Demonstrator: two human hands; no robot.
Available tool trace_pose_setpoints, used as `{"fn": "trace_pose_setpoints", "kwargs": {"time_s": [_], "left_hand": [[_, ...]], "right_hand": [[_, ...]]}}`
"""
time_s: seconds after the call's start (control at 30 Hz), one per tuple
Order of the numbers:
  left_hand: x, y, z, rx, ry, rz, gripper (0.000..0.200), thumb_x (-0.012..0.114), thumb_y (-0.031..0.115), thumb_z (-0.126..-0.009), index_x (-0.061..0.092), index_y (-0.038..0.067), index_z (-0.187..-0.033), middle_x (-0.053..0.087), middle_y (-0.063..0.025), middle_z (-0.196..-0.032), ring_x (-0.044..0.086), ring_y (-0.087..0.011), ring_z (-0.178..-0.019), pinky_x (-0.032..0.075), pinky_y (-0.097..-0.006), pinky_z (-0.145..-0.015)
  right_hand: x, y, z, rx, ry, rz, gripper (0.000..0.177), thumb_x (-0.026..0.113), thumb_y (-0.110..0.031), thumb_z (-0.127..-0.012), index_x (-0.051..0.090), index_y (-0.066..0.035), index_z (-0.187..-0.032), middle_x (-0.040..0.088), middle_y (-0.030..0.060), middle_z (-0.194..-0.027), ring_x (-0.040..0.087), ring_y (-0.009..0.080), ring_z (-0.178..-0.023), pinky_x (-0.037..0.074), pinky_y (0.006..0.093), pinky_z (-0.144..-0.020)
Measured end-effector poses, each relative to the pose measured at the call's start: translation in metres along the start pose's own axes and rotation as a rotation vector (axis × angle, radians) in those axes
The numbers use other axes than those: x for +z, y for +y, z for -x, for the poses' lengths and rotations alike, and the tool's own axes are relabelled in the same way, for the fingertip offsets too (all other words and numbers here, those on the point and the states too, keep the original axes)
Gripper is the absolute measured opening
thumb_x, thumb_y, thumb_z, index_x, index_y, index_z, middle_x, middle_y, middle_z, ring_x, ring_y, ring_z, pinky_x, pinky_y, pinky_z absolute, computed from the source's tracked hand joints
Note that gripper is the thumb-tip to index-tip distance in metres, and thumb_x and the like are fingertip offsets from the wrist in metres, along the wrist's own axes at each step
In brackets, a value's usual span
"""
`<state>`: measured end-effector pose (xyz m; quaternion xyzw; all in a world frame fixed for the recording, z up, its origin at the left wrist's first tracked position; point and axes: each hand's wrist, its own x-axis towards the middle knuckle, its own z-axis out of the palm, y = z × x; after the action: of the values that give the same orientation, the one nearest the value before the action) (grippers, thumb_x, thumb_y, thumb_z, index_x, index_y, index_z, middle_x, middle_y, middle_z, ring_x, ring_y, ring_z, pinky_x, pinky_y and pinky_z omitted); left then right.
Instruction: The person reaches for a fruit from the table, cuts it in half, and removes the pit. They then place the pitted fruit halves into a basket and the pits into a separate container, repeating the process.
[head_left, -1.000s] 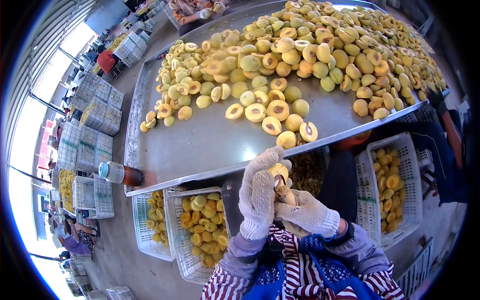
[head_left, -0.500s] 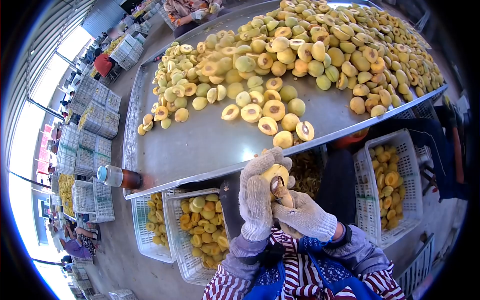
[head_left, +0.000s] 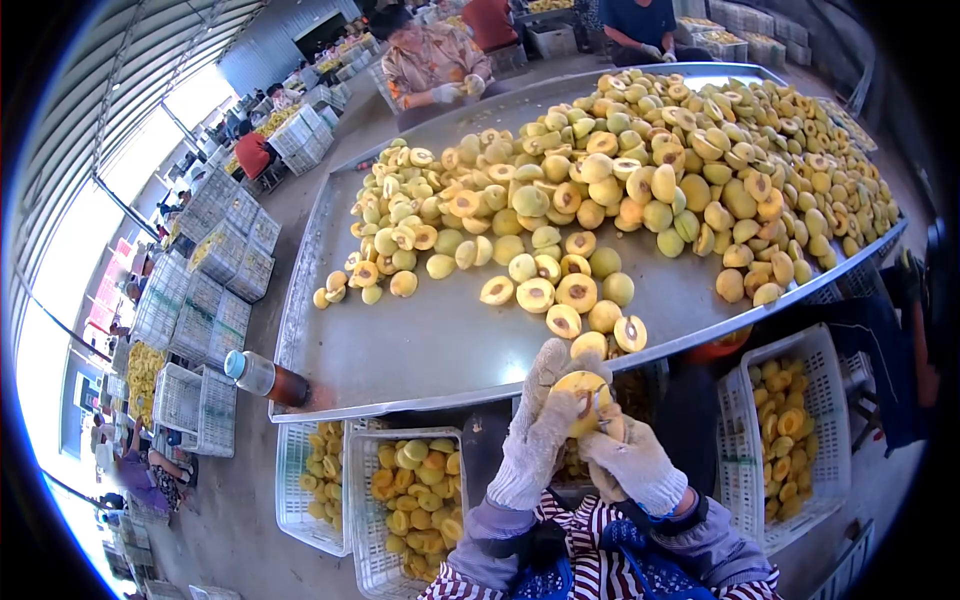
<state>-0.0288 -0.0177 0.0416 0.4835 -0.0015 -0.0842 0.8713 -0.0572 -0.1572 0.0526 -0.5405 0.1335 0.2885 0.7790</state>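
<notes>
My left hand [head_left: 540,430], in a pale knitted glove, is closed round a halved yellow fruit [head_left: 582,386] just past the table's near edge. Close against it on the right, my right hand [head_left: 635,460], also gloved, has its fingers curled on a small tool [head_left: 606,412] at the fruit's cut face; the tool is partly hidden. Beyond my hands, cut fruit halves [head_left: 576,292] lie on the metal table [head_left: 420,350], with a large heap [head_left: 700,170] of them further back.
A bottle of dark liquid [head_left: 268,378] stands at the table's left corner. Crates of fruit [head_left: 365,510] sit below the near edge, another crate [head_left: 835,440] at the right. Across the table a person [head_left: 440,60] works in gloves. Stacked crates [head_left: 190,310] stand at the left.
The view has tilted up, so the table and crates appear lower and more people show at the far side. My hands have turned the fruit, and its cut face is seen differently.
</notes>
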Motion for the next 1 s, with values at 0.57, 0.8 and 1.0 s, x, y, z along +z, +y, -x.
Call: {"fn": "trace_pose_setpoints", "kwargs": {"time_s": [0.57,0.8,1.0], "left_hand": [[-0.019,0.004,0.007,0.003,0.006,0.240,0.057,0.064,0.040,-0.093,0.044,0.006,-0.134,0.049,-0.0168,-0.138,0.053,-0.0317,-0.124,0.054,-0.0443,-0.091],[-0.001,0.004,0.021,0.094,0.067,0.108,0.058,0.058,0.044,-0.097,0.042,0.006,-0.137,0.046,-0.0172,-0.143,0.050,-0.0342,-0.128,0.051,-0.0444,-0.098],[0.005,-0.003,0.022,0.285,-0.006,-0.163,0.054,0.053,0.044,-0.099,0.049,0.001,-0.131,0.050,-0.0188,-0.139,0.055,-0.0323,-0.122,0.053,-0.0410,-0.092]], "right_hand": [[0.004,0.022,-0.002,-0.135,-0.073,0.433,0.042,0.068,-0.034,-0.090,0.059,-0.002,-0.116,0.068,0.0091,-0.084,0.066,0.0150,-0.070,0.052,0.0300,-0.065],[0.009,0.021,-0.005,-0.147,-0.047,0.444,0.043,0.067,-0.036,-0.090,0.060,-0.001,-0.114,0.069,0.0168,-0.094,0.069,0.0264,-0.089,0.053,0.0357,-0.078],[0.010,-0.001,0.011,0.110,-0.224,0.182,0.028,0.064,-0.033,-0.092,0.060,-0.005,-0.093,0.063,0.0045,-0.071,0.060,0.0105,-0.056,0.044,0.0237,-0.049]]}}
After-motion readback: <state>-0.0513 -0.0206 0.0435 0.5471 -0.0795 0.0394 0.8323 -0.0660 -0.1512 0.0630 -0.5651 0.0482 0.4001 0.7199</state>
